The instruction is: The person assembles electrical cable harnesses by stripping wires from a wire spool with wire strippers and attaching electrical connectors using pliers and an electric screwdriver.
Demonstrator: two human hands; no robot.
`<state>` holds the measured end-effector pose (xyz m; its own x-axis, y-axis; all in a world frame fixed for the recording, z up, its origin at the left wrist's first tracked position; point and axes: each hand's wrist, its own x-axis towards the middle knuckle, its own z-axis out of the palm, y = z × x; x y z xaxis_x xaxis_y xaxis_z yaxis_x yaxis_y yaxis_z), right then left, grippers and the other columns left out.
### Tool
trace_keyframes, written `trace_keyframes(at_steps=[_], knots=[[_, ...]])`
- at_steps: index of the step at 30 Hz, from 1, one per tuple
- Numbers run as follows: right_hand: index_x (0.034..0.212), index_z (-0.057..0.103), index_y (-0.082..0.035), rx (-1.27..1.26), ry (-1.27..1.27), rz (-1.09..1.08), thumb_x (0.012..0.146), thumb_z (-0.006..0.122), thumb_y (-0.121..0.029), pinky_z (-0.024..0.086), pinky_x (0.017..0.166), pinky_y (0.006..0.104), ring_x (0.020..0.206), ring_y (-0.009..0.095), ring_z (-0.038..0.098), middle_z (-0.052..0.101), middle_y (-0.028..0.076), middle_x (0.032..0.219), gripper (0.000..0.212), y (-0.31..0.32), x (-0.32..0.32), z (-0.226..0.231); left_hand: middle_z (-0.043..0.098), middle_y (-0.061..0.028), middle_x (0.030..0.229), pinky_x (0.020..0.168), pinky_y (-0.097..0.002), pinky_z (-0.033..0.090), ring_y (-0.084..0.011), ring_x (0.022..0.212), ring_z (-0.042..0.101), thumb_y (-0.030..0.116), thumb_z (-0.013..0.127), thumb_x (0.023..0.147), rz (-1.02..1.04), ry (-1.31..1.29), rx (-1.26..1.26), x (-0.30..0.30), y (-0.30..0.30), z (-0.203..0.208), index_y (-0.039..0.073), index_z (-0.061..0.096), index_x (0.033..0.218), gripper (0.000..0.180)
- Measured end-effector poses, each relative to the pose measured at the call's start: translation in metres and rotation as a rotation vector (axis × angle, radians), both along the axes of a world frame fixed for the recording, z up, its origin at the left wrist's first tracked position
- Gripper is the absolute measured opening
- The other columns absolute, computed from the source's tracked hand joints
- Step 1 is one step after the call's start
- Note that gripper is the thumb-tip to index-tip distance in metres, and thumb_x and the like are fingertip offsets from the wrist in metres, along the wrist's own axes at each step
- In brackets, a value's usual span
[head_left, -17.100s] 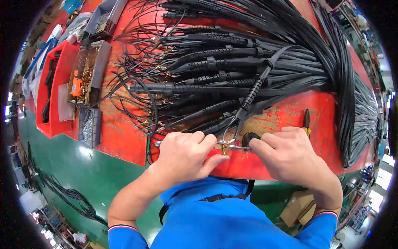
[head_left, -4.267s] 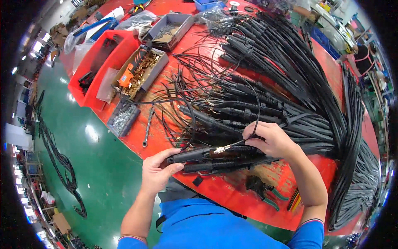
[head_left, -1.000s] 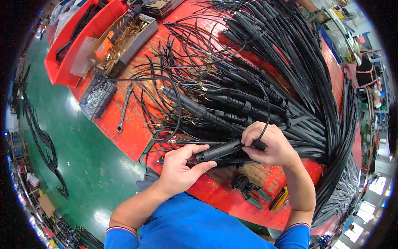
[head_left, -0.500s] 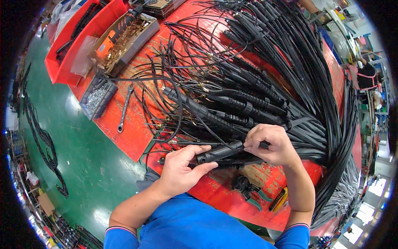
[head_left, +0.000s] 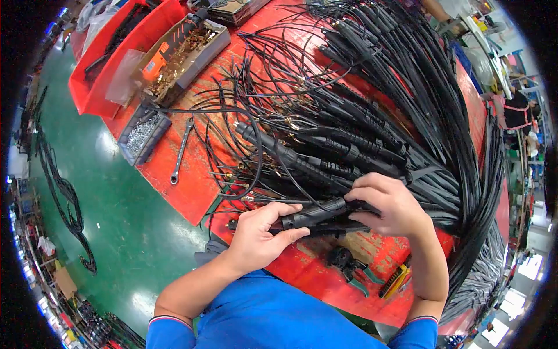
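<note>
A black tubular plastic handle [head_left: 315,214], with a thin black cable looping at its left side, is gripped in my left hand [head_left: 258,237]. The thumb and fingers of that hand close around the tube's left end. At its right end, my right hand [head_left: 390,205] has its thumb and fingers parted, the fingertips close to the tube and the black cables behind. Whether the fingertips touch the tube cannot be made out. Below the tube on the red table [head_left: 192,200] lie green-handled wire strippers [head_left: 351,269] and a yellow-and-black tool [head_left: 395,281].
Bundled black cables [head_left: 401,81] with loose wire ends cover much of the table. A combination wrench [head_left: 182,152], a screw bin [head_left: 139,138], a carton [head_left: 195,64] of brass parts with an orange power tool [head_left: 156,65], and a red bin [head_left: 87,93] stand at the left.
The fingers of my right hand have spread apart from their pinch at the tube's right end, and that hand shifted slightly right. My left hand keeps its grip on the tube.
</note>
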<state>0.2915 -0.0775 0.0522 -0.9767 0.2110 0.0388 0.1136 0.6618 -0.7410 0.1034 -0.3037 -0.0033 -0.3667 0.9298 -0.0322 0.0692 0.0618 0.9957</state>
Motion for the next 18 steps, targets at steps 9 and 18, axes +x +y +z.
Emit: trace_keyframes(at_steps=[9,18], knots=[[0.105,0.069,-0.012,0.433,-0.079,0.07,0.068,0.085,-0.02,0.051,0.068,0.0405,0.076,0.025,0.063,0.059,0.004,0.08,0.041,0.011,0.023,-0.013,0.073,-0.0088,0.112,0.085,-0.028,0.061,-0.012,0.098,0.07,-0.003,0.083,0.087,-0.081,-0.257,-0.123,0.006,-0.004,-0.004,-0.004,0.065,0.121,0.038],[0.104,0.069,-0.01,0.384,-0.049,0.08,0.064,0.084,-0.014,0.049,0.06,0.0426,0.068,0.03,0.061,0.059,0.006,0.076,0.043,0.014,0.024,-0.02,0.072,-0.0115,0.115,0.089,-0.0301,0.061,-0.0141,0.102,0.071,-0.003,0.082,0.087,-0.06,-0.454,-0.141,0.003,-0.004,-0.009,-0.005,0.064,0.121,0.039]])
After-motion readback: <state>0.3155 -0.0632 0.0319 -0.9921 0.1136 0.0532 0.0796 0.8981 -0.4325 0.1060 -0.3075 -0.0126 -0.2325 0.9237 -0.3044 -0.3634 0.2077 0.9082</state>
